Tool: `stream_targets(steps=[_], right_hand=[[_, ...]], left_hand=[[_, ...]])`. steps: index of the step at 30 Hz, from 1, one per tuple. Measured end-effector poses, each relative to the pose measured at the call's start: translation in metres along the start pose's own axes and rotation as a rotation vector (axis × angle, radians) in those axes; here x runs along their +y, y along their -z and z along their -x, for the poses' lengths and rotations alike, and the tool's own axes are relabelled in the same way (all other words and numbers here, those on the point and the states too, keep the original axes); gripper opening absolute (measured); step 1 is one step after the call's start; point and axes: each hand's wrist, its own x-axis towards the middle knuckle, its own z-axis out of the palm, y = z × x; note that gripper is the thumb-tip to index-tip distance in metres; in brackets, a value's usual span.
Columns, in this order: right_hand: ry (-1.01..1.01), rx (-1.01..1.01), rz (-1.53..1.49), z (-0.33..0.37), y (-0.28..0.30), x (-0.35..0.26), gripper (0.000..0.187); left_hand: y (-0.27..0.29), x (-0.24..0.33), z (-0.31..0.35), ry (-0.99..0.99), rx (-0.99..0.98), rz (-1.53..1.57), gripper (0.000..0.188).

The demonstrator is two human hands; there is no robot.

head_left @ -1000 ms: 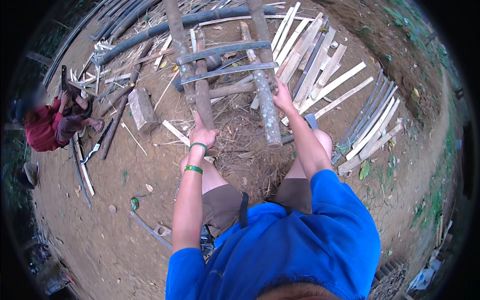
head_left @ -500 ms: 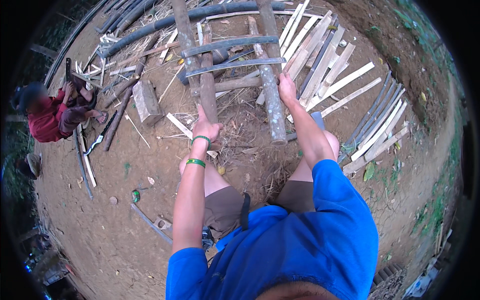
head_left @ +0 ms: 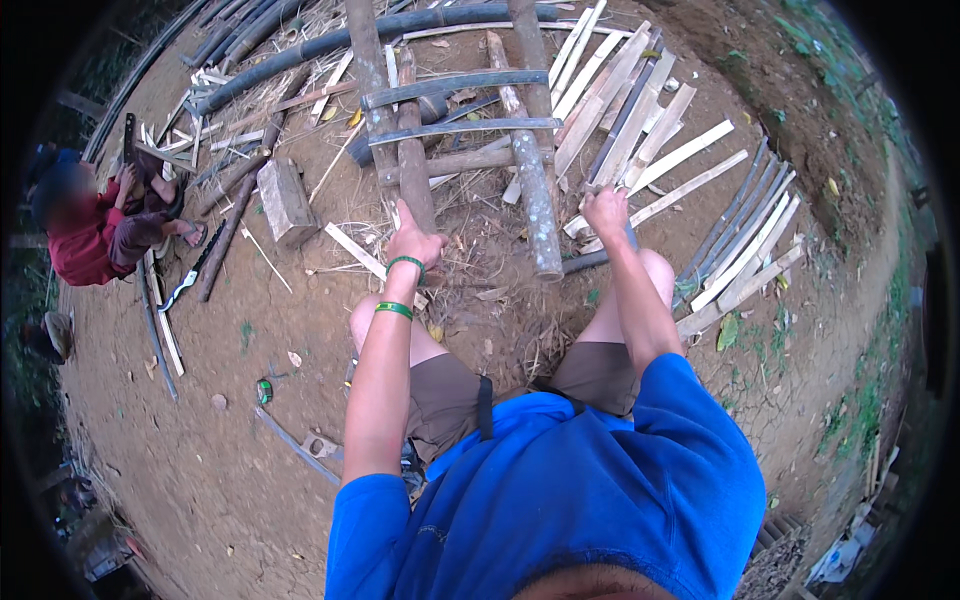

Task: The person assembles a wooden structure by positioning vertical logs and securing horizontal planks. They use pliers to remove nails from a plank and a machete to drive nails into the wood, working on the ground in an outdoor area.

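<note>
Left hand [head_left: 413, 245]: round the near end of a pole [head_left: 413, 165], apparently steadying it; two strips [head_left: 465, 128] lie across. Right hand [head_left: 606, 213]: curled near slats [head_left: 639, 118]; cannot tell whether holding anything.

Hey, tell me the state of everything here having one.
Left hand, at left log, index finger extended
Right hand, curled, grip unclear
Two dark strips, crossing left log and right log
Pale strips, spread on ground
Wooden block, lying on ground
Co-worker, seated

Left arm [head_left: 378, 400] outstretched, left fingers [head_left: 404, 214] forward, right arm [head_left: 640, 290] angled, right fingers [head_left: 604, 199] curled
</note>
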Motion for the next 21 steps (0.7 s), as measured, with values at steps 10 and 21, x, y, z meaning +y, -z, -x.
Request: stream_targets(steps=[10, 21], right_hand=[[0.179, -0.31, -0.494, 0.13, 0.038, -0.074, 0.106], [0.214, -0.371, -0.446, 0.125, 0.07, -0.091, 0.1]], left_hand=[[0.006, 0.002, 0.003, 0.042, -0.018, -0.019, 0.118], [0.007, -0.016, -0.007, 0.003, 0.032, -0.085, 0.111]])
